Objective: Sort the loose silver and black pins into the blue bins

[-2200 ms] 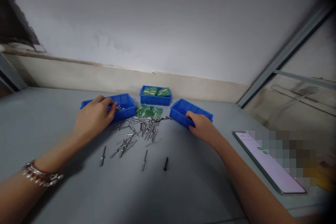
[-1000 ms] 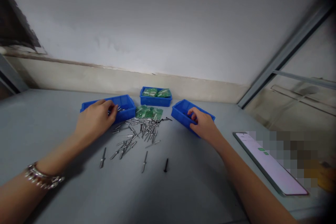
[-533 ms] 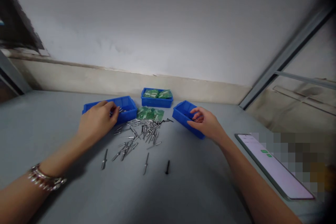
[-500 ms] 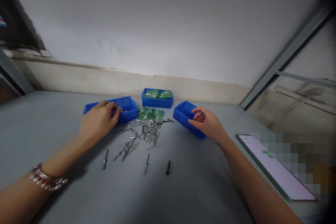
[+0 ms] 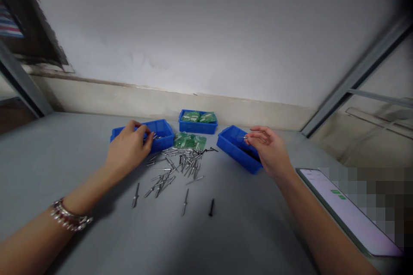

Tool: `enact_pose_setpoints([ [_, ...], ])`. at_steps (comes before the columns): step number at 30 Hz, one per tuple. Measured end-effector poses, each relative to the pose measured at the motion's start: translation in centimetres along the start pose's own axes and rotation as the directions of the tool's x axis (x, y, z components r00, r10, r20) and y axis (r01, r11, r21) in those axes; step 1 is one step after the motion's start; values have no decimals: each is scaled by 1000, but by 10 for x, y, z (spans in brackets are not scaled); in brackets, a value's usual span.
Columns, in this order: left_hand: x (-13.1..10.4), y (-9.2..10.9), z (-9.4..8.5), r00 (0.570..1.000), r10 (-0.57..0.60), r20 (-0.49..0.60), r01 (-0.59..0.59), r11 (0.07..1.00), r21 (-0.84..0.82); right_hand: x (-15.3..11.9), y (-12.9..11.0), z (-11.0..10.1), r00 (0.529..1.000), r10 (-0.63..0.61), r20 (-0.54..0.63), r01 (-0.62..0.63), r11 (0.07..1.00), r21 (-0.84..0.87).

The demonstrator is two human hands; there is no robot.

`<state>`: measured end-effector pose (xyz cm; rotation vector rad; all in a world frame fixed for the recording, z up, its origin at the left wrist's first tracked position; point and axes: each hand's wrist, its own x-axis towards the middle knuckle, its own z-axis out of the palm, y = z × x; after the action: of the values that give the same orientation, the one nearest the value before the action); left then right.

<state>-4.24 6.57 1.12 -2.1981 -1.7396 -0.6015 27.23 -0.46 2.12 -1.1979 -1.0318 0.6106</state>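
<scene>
My left hand (image 5: 134, 142) is at the left blue bin (image 5: 166, 131), its fingers curled over silver rivets inside; whether it grips one is hidden. Above the right blue bin (image 5: 237, 154), my right hand (image 5: 269, 148) pinches a thin silver rivet (image 5: 241, 137) that points left. Dark screws lie in that bin. Between the bins, a loose pile of silver rivets (image 5: 164, 180) is spread on the grey table, with a few black screws (image 5: 211, 149) at its right edge. A single black screw (image 5: 211, 207) and a single rivet (image 5: 185, 202) lie nearer to me.
A third blue bin (image 5: 198, 128) with green packets stands at the back by the wall. Another green packet (image 5: 190, 141) lies in front of it. At the right lies a phone (image 5: 351, 212) with a lit screen. Metal frame posts rise at both sides.
My right hand has lifted a little out of the right bin, and a silver rivet now shows between its fingertips. The whole view has shifted slightly. My left hand stays at the left bin.
</scene>
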Motion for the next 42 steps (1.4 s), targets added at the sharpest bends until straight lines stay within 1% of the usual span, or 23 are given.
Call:
enact_pose_setpoints([
  [2, 0, -2, 2, 999, 14, -32, -14, 1000, -8, 0, -2, 1, 1000, 18, -2, -18, 999, 50],
  [5, 1, -3, 5, 986, 64, -155, -66, 998, -7, -1, -6, 0, 998, 59, 28, -62, 993, 105],
  [8, -1, 2, 4, 952, 115, -283, -123, 992, -8, -4, -10, 1, 989, 105, 99, -119, 983, 141],
  [9, -3, 6, 2, 942, 127, -312, -140, 990, -19, -5, -11, 2, 984, 119, 131, -138, 979, 149],
  [11, -9, 15, -3, 920, 191, -342, -217, 975, -38, -11, -12, 8, 970, 141, 199, -174, 972, 156],
  [12, -14, 21, -7, 910, 232, -344, -264, 963, -51, -15, -12, 12, 960, 150, 235, -189, 969, 156],
  [13, -19, 28, -10, 901, 296, -317, -332, 941, -67, -20, -12, 16, 951, 157, 267, -203, 967, 155],
  [14, -24, 34, -14, 882, 371, -290, -409, 909, -80, -25, -12, 21, 937, 165, 307, -219, 964, 153],
  [15, -29, 40, -17, 858, 459, -230, -488, 868, -92, -31, -11, 27, 913, 165, 374, -240, 957, 162],
  [16, -34, 46, -19, 808, 565, -164, -585, 803, -114, -37, -10, 32, 886, 164, 434, -258, 952, 166],
  [17, -39, 51, -21, 779, 612, -138, -627, 765, -147, -42, -8, 37, 857, 163, 488, -276, 946, 169],
  [18, -43, 55, -22, 760, 640, -118, -650, 739, -178, -48, -7, 41, 832, 170, 528, -295, 942, 161],
  [20, -48, 60, -23, 744, 661, -100, -665, 716, -211, -56, -4, 47, 802, 155, 577, -300, 940, 164],
  [22, -50, 62, -22, 744, 661, -101, -663, 711, -233, -60, -2, 50, 785, 160, 598, -309, 938, 156],
  [25, -50, 61, -22, 743, 659, -116, -664, 704, -251, -62, -1, 51, 793, 167, 586, -319, 933, 166],
  [27, -50, 61, -22, 729, 673, -127, -679, 687, -259, -62, -1, 50, 801, 169, 575, -323, 930, 177],
  [30, -50, 61, -22, 703, 695, -151, -707, 660, -255, -62, -2, 50, 799, 169, 577, -322, 931, 173],
  [34, -49, 62, -23, 710, 677, -195, -703, 669, -240, -64, -4, 52, 792, 191, 579, -312, 943, 117],
  [38, -49, 62, -22, 719, 651, -242, -695, 682, -229, -64, -2, 53, 778, 194, 598, -247, 969, 6],
  [42, -48, 60, -21, 727, 642, -242, -686, 693, -222, -62, 3, 52, 759, 139, 636, -108, 990, -87],
])
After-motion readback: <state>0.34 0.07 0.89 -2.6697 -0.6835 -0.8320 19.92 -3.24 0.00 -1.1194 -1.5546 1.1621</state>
